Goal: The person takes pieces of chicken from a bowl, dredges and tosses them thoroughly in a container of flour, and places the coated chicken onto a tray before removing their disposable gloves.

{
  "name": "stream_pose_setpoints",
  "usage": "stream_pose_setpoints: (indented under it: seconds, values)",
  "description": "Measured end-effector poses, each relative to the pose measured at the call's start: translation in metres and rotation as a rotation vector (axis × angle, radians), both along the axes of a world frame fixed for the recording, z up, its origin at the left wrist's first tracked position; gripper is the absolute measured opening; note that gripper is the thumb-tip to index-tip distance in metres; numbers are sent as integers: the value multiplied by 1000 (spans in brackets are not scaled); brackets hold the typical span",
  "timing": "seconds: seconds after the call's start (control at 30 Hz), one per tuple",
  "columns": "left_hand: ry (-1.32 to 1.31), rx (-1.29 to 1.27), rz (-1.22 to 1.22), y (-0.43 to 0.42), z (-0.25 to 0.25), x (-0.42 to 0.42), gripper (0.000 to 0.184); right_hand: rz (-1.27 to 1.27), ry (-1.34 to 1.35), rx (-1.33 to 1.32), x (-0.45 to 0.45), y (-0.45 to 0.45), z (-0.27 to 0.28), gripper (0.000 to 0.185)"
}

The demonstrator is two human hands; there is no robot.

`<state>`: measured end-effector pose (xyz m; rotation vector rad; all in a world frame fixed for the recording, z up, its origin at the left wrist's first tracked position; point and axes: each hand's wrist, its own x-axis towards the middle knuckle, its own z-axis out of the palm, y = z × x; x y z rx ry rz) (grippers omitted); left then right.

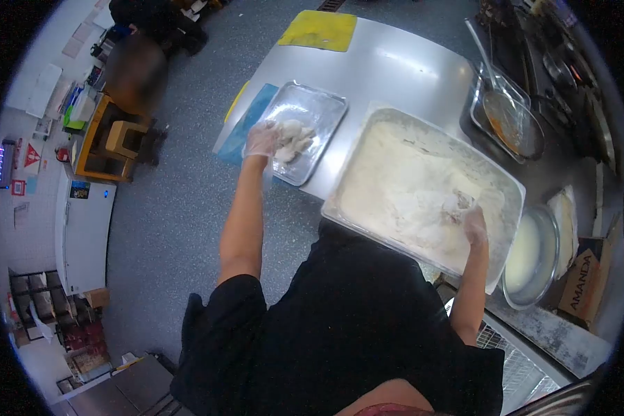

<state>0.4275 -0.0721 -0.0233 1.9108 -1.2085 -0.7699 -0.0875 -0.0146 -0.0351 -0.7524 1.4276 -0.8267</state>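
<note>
Black cloth of the wearer's shirt (367, 326) fills the near middle of my view. Beyond it I see a steel table (409, 76) running far. At its near right side sits a large tray (426, 126), bedded with white powder (395, 163). Left of that, I have a small tray (329, 109) lying partly over a blue sheet (246, 128). On the right, I make out a metal bowl (552, 260) of pale liquid just beside the large tray, and farther off a long-handled strainer (509, 125). My right hand (466, 210), in a clear glove, is down in the powder, right of the large tray's middle; I can't tell whether it grips anything. My left hand (261, 141), gloved too, is at the small tray's left side, beside pale, coated pieces (296, 142); its fingers are too blurred for me to tell their grip.
</note>
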Motion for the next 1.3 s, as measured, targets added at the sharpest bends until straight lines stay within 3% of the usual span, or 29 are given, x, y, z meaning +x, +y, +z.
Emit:
stream_pose_setpoints:
  seconds: [0.03,0.07,0.1,0.13,0.2,0.23,0.3,0.37,0.43,0.5,0.53,0.6,0.67,0.73,0.8,0.87,0.93,1.03,1.13,1.23,1.3]
  values:
    - [242,29,72,6,-11,8,33,5,10,3,5,0,0,42]
    - [255,32,77,5,-16,18,33,47,229,-47,4,-1,-4,37]
    - [6,19,-20,2,-22,28,32,91,448,-98,0,-1,-10,33]
    - [-241,5,-115,2,-29,38,30,99,463,-94,-8,-3,-20,33]
    - [-323,-16,-77,0,-38,53,30,96,753,-294,-16,-10,-32,33]
    - [-420,-36,-47,0,-43,61,30,109,765,-297,-12,-12,-30,33]
    - [-399,-56,-20,7,-40,75,29,137,1095,-417,20,-7,15,35]
    - [-377,-78,-8,17,-39,85,28,129,1127,-298,60,-9,66,33]
    - [-279,-185,81,29,-41,97,25,100,1158,-183,69,-21,79,31]
    - [-238,-160,104,37,-46,112,26,395,1289,-109,56,-39,81,30]
    - [-211,-130,133,42,-48,117,27,398,1298,-104,59,-45,82,30]
    - [-148,-110,162,55,-42,122,28,230,711,-359,81,-56,95,25]
    - [-86,-94,193,58,-48,131,28,418,960,-505,188,-58,161,21]
    - [-63,-130,208,61,-70,139,29,617,1104,-635,218,-82,157,30]
    - [-72,-61,213,67,-50,130,29,503,755,-643,253,-108,126,28]
    - [-85,3,225,69,-47,130,29,619,614,-669,296,-133,102,26]
    - [-143,-3,172,73,-57,133,30,836,881,-668,350,-146,93,23]
    - [-174,-1,184,79,-59,134,29,866,862,-760,410,-151,69,23]
    - [-148,-43,236,88,-56,133,28,762,931,-583,437,-173,-7,23]
    - [-87,-16,250,97,-57,141,27,748,928,-575,449,-172,-21,25]
    - [-153,-42,246,105,-71,147,27,685,1064,-497,450,-157,-1,24]
